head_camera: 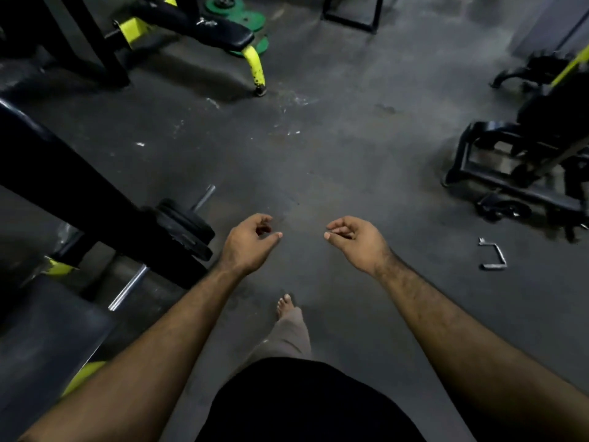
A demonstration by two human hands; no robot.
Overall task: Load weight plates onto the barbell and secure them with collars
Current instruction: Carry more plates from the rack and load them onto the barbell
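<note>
Both grips, left hand (247, 242) and right hand (357, 239), hang released with loosely curled fingers above the floor (334, 173), the bar (204, 197) with black plates (188, 226) just left, green plates (242, 17) far beyond the bench (204, 27).

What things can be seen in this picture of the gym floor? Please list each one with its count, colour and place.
barbell: one, silver, left of centre, partly behind a black frame
weight plates: about two, black, on the barbell
green plates: several, green, on the floor at top
bench: one, black with yellow legs, top left
metal handle: one, silver, floor at right
machine: one, black, right edge
floor: dark grey
foot: one, bare, bottom centre
left hand: loosely curled, holding nothing
right hand: loosely curled, holding nothing
</note>
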